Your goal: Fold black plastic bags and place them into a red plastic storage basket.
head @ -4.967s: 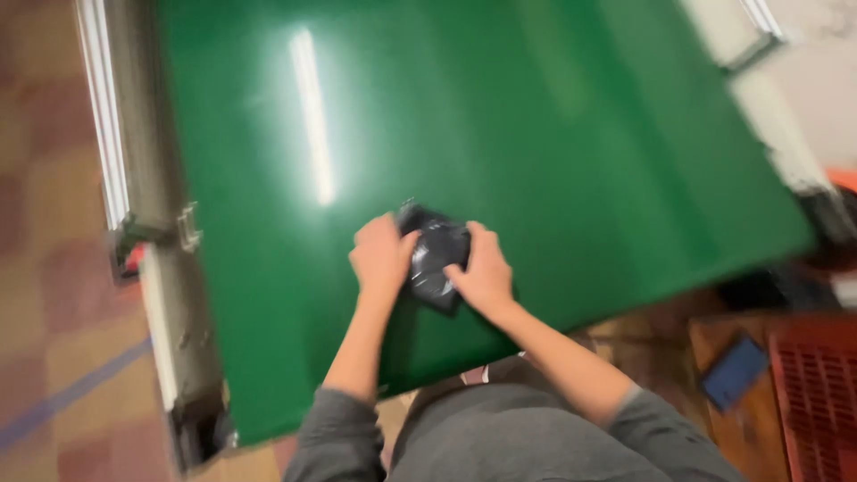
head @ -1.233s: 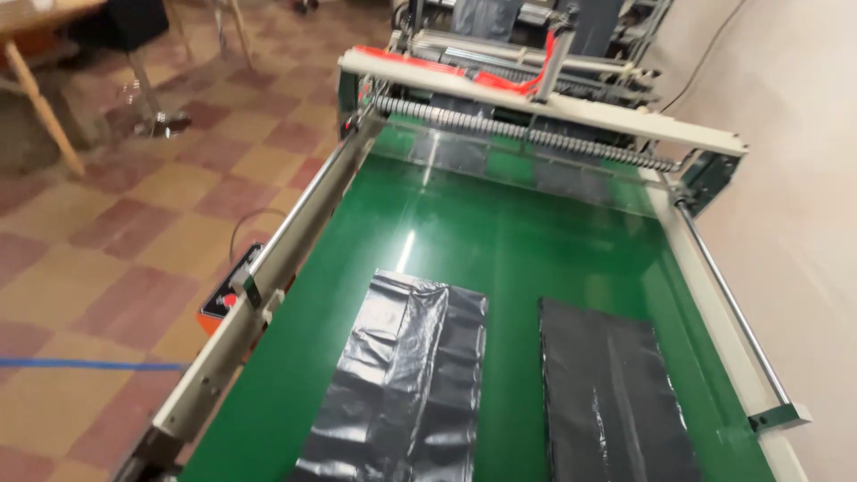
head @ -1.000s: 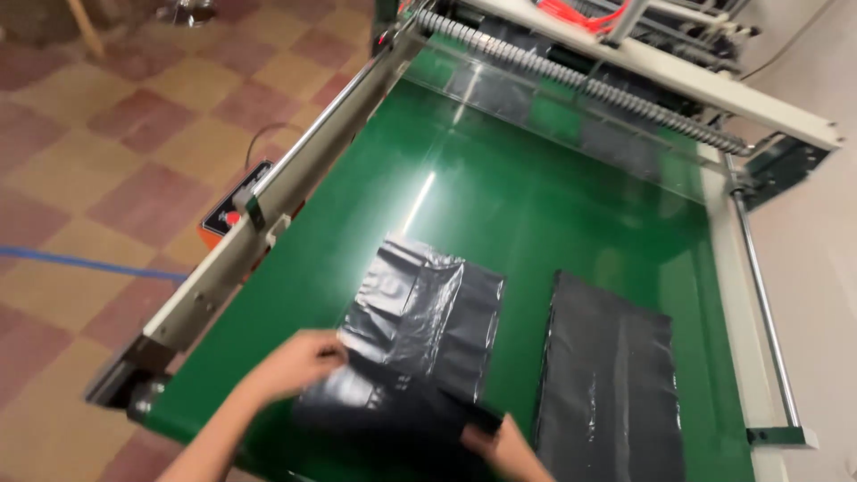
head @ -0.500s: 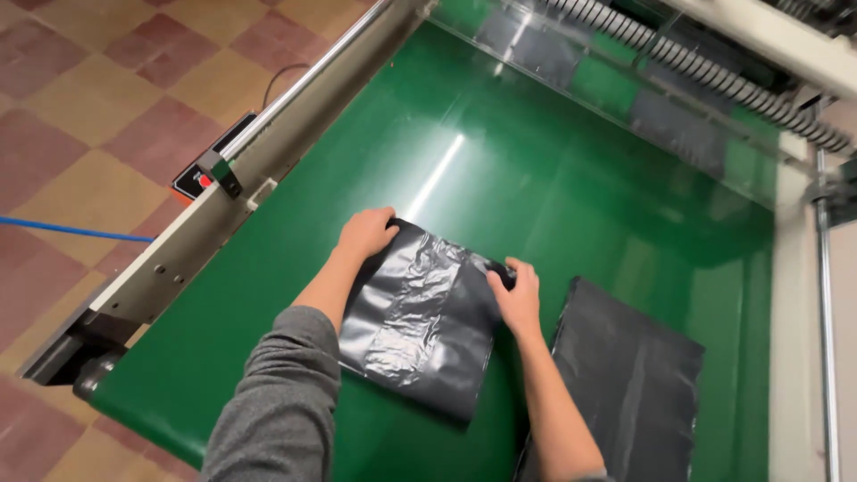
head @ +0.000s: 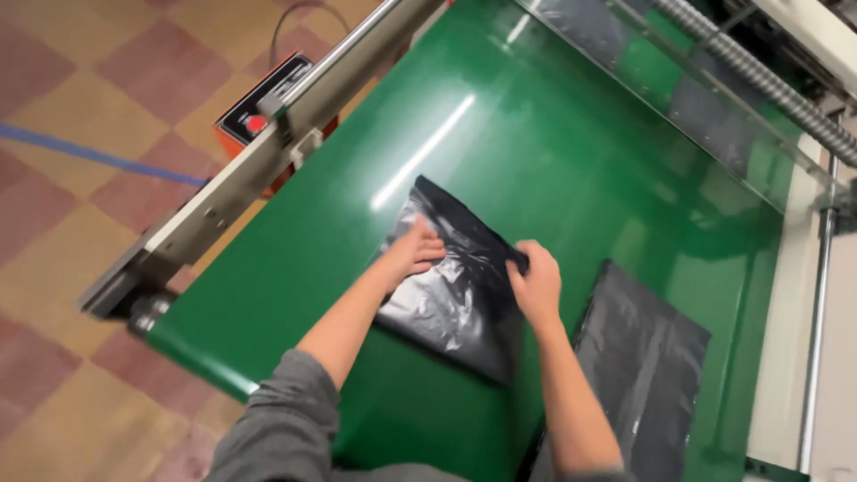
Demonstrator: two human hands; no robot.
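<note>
My left hand (head: 412, 253) lay flat on the crumpled black plastic bag (head: 455, 281), fingers (head: 431, 247) pressed together and curled a little against the film. My right hand (head: 536, 284) gripped the same bag at its right edge, fingers pinching a fold of the plastic near the top corner. The bag rested in the middle of the green surface (head: 500, 152), skewed so one corner pointed toward the far end.

Just beside it on my right lay a second black bag (head: 647, 366), flat and smoother, its near end running out of view; the two were close but I could not tell whether they touched under my right forearm. A metal side rail (head: 268, 156) ran along the left edge of the surface, with an orange control box (head: 259, 112) carrying a red button fixed against its outer side. A blue line (head: 89, 153) crossed the checkered floor (head: 80, 80) beyond it. At the far end a clear panel (head: 678, 89) stood across the surface, with a ribbed roller (head: 759, 80) behind it. A pale rail (head: 817, 295) bounded the right side.
</note>
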